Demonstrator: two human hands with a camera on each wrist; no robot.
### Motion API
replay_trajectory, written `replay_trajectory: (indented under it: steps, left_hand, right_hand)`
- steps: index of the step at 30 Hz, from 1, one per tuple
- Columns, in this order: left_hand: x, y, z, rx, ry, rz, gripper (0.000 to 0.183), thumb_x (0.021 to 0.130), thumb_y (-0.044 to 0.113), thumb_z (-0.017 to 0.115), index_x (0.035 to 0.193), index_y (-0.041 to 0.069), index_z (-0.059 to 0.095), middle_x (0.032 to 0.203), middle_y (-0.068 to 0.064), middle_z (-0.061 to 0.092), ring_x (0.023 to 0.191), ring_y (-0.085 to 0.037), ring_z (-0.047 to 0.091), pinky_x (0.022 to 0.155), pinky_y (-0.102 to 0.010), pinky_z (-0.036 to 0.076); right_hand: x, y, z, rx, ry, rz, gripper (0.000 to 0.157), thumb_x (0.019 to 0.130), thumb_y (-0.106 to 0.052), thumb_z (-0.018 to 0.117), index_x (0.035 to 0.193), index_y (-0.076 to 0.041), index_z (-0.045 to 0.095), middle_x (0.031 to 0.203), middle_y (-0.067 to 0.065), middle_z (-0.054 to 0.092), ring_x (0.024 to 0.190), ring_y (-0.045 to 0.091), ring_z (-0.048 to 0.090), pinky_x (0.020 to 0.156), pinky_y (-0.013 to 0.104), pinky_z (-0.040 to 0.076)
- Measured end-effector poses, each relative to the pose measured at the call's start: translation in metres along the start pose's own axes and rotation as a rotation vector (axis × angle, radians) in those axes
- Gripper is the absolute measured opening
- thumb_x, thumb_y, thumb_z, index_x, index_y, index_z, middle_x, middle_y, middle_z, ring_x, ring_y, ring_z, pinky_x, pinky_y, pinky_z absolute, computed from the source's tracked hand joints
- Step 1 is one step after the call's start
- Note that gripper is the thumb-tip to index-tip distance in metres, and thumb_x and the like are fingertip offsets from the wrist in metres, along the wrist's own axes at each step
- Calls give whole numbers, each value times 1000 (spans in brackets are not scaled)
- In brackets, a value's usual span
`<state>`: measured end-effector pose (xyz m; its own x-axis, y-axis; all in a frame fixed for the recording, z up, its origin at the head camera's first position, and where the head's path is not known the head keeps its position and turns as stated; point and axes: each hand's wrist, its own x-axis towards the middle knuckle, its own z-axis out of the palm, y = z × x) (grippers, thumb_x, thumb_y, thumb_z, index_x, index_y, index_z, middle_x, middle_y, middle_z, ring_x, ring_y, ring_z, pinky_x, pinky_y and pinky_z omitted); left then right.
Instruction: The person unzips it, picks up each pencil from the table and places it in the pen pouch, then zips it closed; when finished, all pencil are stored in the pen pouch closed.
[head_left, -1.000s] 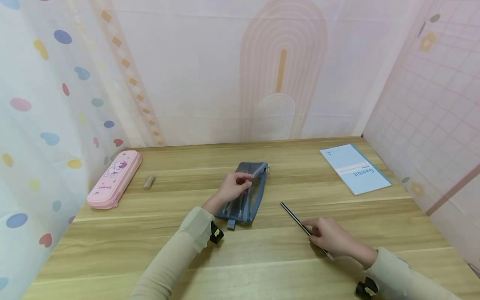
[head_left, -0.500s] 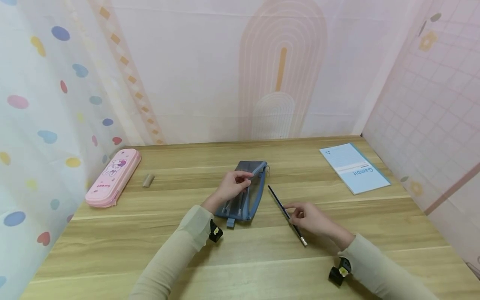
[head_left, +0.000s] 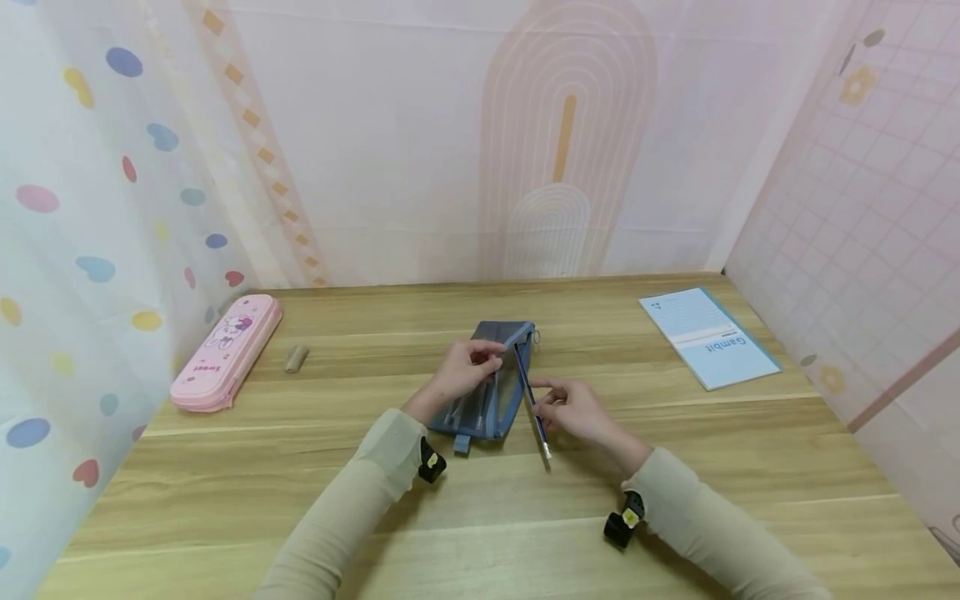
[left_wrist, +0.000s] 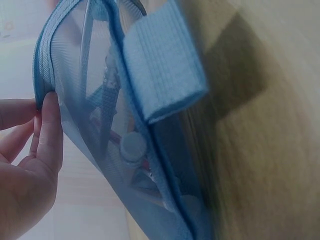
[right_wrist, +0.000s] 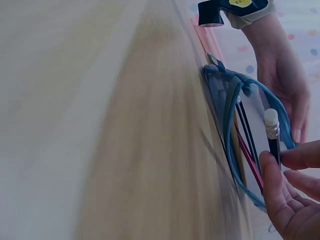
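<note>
A blue mesh zip pencil pouch (head_left: 480, 408) lies on the table with its zip opening spread; pencils and other slim items show inside it in both wrist views. My left hand (head_left: 462, 367) pinches the pouch's zipped upper edge between thumb and fingers, lifting it. In my right hand (head_left: 573, 410), thumb and fingers pinch a dark pencil (head_left: 542, 435) with a white eraser (right_wrist: 271, 117) at its near end. The pencil's far end overlaps the pouch's opening. A fabric tab (left_wrist: 165, 60) sticks out from the pouch's near end.
A pink pencil case (head_left: 227, 353) lies at the left, with a small tan eraser-like block (head_left: 296, 359) beside it. At the right back is a light blue notebook (head_left: 711, 337) marked "Gambit". Patterned curtains stand behind the wooden table (head_left: 480, 533).
My right hand has carried the pencil leftward and away from me, from the table's right to the pouch's opening. The left hand has stayed on the pouch's edge.
</note>
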<state>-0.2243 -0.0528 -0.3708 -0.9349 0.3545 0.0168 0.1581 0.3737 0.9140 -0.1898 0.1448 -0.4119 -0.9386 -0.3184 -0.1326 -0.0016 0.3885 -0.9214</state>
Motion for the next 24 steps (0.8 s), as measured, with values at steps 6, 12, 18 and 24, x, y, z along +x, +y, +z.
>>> replay_trajectory:
  steps: [6,12,18,24]
  left_hand:
    - [1,0,1,0,5,3,27,86,0,51,112,-8,57,92,-26,58,71,-18,55,74,-45,51]
    - [13,-21,4,-2,14,18,27,85,2,54,111,-6,58,80,-13,57,69,-16,55,68,-39,54]
    - [17,-28,7,10,30,22,26,85,3,56,109,-3,61,80,-9,56,68,-11,54,63,-28,54]
    - [17,-27,8,-5,34,28,26,84,2,55,109,-4,60,80,-10,56,69,-10,54,63,-27,54]
  right_hand:
    - [22,-2,13,77,114,39,45,81,-3,58,125,-5,50,85,19,65,57,14,60,57,32,54]
    - [36,-3,24,154,175,37,47,78,4,58,125,-1,48,81,22,66,51,14,59,52,30,53]
    - [43,-8,32,205,224,50,47,78,6,57,123,1,49,77,18,65,53,13,58,54,30,54]
    - [49,-10,40,218,234,35,45,79,8,53,124,4,46,83,25,64,54,11,59,55,28,54]
